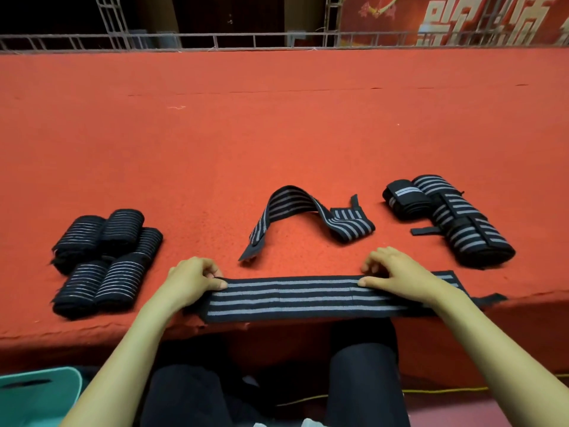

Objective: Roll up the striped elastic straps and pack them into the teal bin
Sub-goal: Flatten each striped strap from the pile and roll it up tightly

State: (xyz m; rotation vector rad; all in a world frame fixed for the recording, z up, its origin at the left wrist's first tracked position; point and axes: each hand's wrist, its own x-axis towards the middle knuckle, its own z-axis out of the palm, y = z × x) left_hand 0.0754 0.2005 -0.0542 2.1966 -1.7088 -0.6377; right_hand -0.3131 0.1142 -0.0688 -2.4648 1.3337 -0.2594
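both hands (197,277) (397,272) fwd, palms down, fingers curled, pinching.

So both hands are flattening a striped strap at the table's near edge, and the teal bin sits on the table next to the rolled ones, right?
Not quite. The teal bin is not on the table; the head view shows it down on the floor at the lower left, below the table's edge. The rest holds: the left hand and right hand press the striped strap flat at the near edge.

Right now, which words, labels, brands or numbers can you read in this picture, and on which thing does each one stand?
Red banner, top right behind the metal railing: large pale characters, cut off by the frame edge and blurred; not readable.
Striped straps, flat strap under both hands included: no label or print visible.
Teal bin: no text visible.
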